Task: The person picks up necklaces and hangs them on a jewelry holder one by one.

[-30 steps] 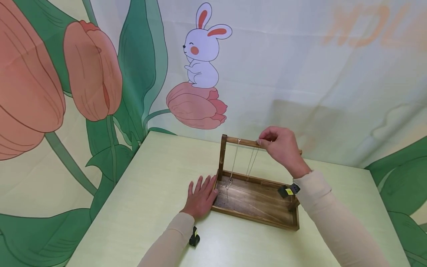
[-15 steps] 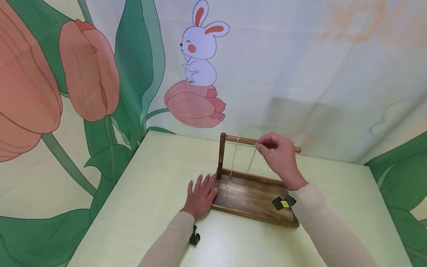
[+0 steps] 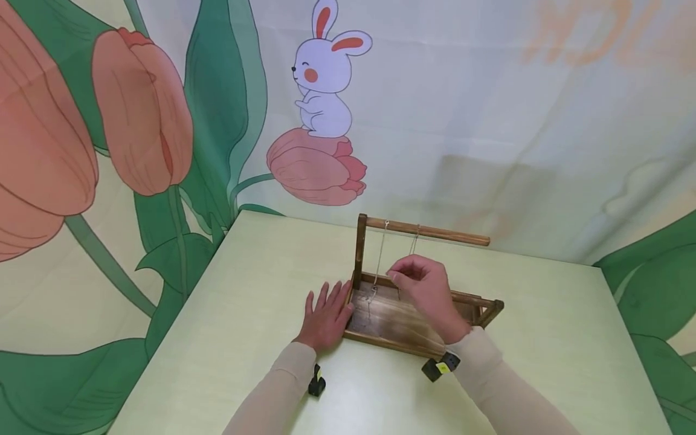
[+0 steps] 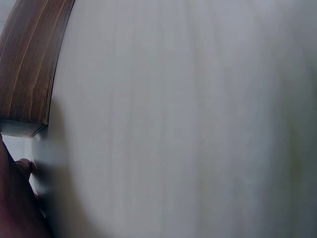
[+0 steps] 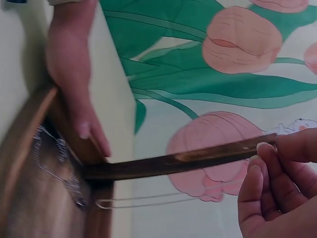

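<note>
A brown wooden jewelry stand [image 3: 394,344] stands on the table, with a shallow tray, a post at its left and a top bar [image 3: 457,235]. One thin silver chain [image 3: 380,254] hangs from the bar's left part into the tray. Just right of it hangs a second chain [image 3: 414,244], partly behind my right hand [image 3: 426,290]. That hand hovers over the tray, fingers loosely curled and thumb near the index fingertip; nothing shows clearly between them. My left hand [image 3: 325,317] lies flat beside the tray's left end, its thumb against the edge.
A pale table [image 3: 255,284] carries the stand. Behind it hangs a cloth backdrop [image 3: 435,109] printed with tulips and a rabbit. A short wooden piece [image 3: 492,311] slants at the tray's right end. Each wrist wears a small black camera [image 3: 317,382].
My right hand has left the top bar and moved down and slightly left, over the tray. The second chain stays hanging from the bar. My left hand has not moved.
</note>
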Tool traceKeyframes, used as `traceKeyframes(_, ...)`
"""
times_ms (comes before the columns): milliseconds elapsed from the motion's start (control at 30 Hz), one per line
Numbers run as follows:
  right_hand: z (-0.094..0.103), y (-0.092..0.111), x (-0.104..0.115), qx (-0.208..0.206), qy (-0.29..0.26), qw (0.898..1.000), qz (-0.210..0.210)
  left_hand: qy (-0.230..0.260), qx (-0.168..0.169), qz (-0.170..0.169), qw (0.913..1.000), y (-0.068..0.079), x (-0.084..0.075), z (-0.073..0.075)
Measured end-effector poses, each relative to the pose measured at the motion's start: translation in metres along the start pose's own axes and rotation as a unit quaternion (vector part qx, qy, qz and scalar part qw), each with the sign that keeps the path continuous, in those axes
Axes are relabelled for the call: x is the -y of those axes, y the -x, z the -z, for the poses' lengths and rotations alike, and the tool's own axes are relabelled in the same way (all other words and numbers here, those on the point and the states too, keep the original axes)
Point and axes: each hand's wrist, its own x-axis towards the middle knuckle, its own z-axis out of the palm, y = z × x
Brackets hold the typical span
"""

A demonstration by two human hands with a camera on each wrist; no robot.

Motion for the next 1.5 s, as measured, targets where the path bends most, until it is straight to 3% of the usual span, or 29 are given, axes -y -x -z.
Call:
traceKeyframes(167, -0.013, 0.008, -0.015, 0.002, -0.013, 1.0, -0.006, -0.004, 0.0, -0.001, 1.0, 0.0, 0.0, 0.0)
traceKeyframes(400, -0.016, 0.012, -0.03, 0.026, -0.035, 0.999, -0.007, -0.006, 0.003, 0.001, 1.0, 0.003, -0.002, 0.002)
traceKeyframes(700, -0.023, 0.009, -0.051, 0.045, -0.019, 0.999, 0.008, -0.01, 0.004, 0.004, 0.9999, 0.002, -0.003, 0.002)
traceKeyframes(900, -0.034, 0.009, -0.064, 0.014, 0.012, 1.0, 0.011, -0.004, 0.0, 0.001, 1.0, 0.001, -0.003, 0.001)
traceKeyframes(1233, -0.046, 0.007, -0.087, -0.027, 0.063, 0.997, -0.033, -0.002, 0.0, 0.001, 1.0, 0.001, -0.002, 0.001)
traceKeyframes(1367, -0.044, 0.007, -0.092, -0.001, 0.079, 0.995, -0.058, -0.006, 0.002, 0.0, 1.0, 0.001, -0.002, 0.001)
traceKeyframes(1500, -0.044, 0.005, -0.1, 0.055, 0.116, 0.988, -0.081, -0.011, 0.002, 0.0, 0.9999, 0.001, -0.002, 0.002)
